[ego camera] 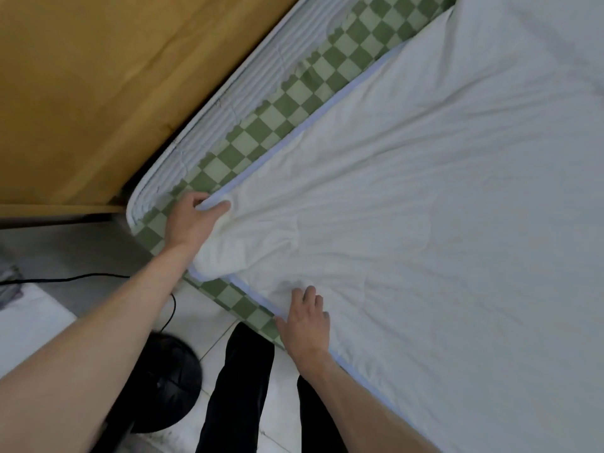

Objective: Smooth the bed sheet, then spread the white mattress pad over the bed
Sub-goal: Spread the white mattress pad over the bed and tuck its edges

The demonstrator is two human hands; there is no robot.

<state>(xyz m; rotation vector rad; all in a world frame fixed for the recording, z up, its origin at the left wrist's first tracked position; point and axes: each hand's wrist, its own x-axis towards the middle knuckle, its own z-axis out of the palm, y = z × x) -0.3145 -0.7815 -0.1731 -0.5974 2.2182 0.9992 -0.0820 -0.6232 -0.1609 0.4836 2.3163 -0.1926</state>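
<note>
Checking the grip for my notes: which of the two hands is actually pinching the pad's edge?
The left hand, at the bed's corner: its fingers curl round the white mattress pad's blue-trimmed edge. The right hand only rests flat on it.

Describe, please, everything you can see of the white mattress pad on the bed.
The white mattress pad looks like soft, faintly striped fabric with a pale blue trim along its edges. It lies mostly flat over the green checked sheet, wrinkled, with a strip of sheet still bare along its far edge. Its near corner is bunched and folded over. The left hand grips that corner at the trim, and the right hand rests on the pad by its near edge.
</note>
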